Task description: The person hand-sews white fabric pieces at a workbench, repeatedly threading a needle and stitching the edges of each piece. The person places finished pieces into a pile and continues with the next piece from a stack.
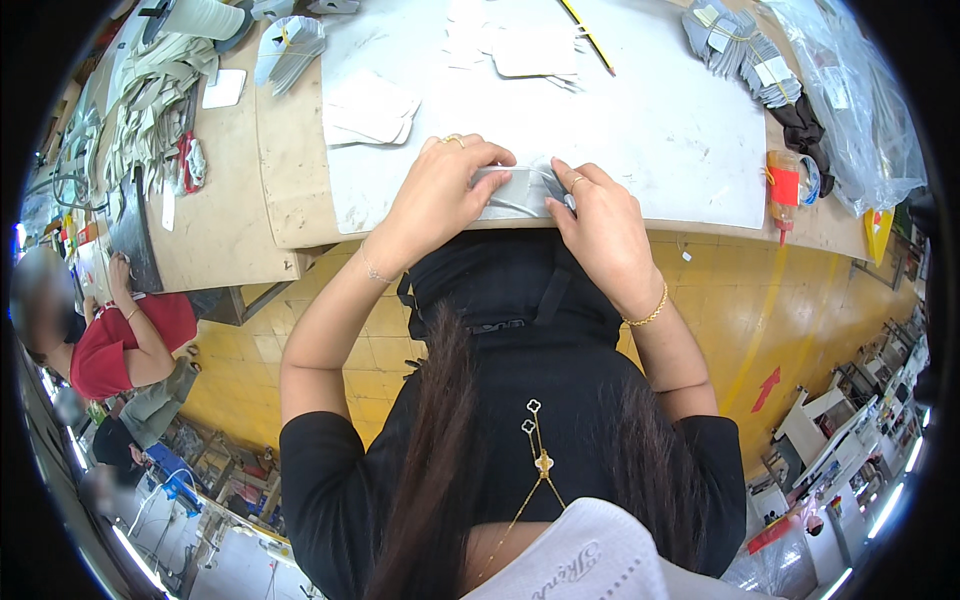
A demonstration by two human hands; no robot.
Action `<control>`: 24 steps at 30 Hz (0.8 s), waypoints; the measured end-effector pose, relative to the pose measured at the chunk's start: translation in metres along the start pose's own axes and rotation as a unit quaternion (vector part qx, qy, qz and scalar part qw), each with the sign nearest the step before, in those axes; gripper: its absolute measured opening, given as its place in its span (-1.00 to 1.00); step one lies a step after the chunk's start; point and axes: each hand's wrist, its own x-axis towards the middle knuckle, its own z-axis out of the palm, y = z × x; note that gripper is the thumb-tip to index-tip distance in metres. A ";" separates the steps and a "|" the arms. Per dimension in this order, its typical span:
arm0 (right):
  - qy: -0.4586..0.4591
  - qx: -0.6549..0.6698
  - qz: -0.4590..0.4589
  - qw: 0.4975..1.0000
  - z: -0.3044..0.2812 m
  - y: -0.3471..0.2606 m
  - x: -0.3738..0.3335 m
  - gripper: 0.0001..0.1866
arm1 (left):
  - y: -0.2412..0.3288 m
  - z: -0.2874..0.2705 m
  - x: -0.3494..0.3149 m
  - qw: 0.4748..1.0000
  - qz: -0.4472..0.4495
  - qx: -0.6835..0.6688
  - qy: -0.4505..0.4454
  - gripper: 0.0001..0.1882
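At the table's near edge, my left hand point(455, 188) pinches a thin grey piece point(522, 188) with a pale, curved edge strip between thumb and fingers. My right hand point(600, 215) has its fingers closed at the other end of the same piece. Something dark grey shows between the right thumb and fingers; its kind is too small to tell. Beyond my left hand lies a loose stack of white cut pieces point(372, 108). Farther off, more pale pieces point(535, 58) lie beside a yellow-and-black pencil point(590, 38).
Banded bundles of grey pieces lie at the far left point(290, 52) and far right point(742, 50). A bottle with an orange-red band point(783, 190) and a clear plastic bag point(850, 100) are on the right. Pale strips point(150, 110) heap up left. A person in red point(135, 345) works at left.
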 end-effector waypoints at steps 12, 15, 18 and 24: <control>0.088 0.033 0.003 0.996 -0.002 0.006 0.004 -0.67 | 0.010 -0.007 0.001 0.999 0.030 0.008 -0.004 -0.80; 0.116 0.044 0.045 0.991 -0.013 0.021 0.010 -0.60 | 0.002 -0.007 0.039 0.997 0.004 -0.068 0.022 -0.71; 0.107 0.098 0.106 0.984 -0.029 0.030 0.015 -0.56 | -0.008 -0.005 0.090 0.990 0.029 -0.020 0.138 -0.62; 0.159 0.206 0.181 0.948 -0.058 0.033 0.008 -0.59 | -0.054 -0.041 0.074 0.952 -0.022 0.221 0.212 -0.48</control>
